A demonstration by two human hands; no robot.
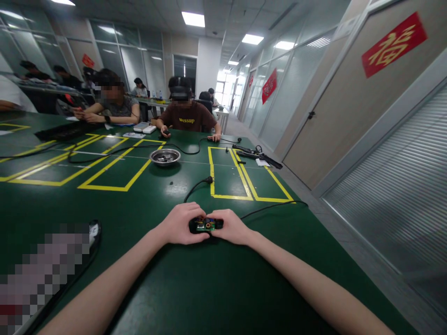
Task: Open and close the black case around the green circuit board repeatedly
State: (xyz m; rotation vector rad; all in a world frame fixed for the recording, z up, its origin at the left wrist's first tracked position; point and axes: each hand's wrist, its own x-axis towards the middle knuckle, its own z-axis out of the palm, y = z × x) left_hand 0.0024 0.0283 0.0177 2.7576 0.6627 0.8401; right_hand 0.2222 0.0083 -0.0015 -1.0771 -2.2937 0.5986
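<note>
Above the green table [195,288], my left hand [183,223] is closed around the left end of a small black casing with an exposed circuit board [206,225]. My right hand [230,226] grips its right end, thumb and fingers at the edge. The board is green and carries coloured wires and a round coil. Partly hidden by my fingers, the casing's ends are black. A black cord [268,208] runs from beside my right hand toward the table's right edge. Just beyond my left hand, another cord ends in a black plug [209,180].
Farther back stands a metal bowl [165,163] with small dark parts inside. Long black tool pieces [258,154] lie at the right edge. Yellow tape [104,188] marks rectangles. Across the table a person [188,116] handles dark parts. A flat blurred object [49,265] lies at left.
</note>
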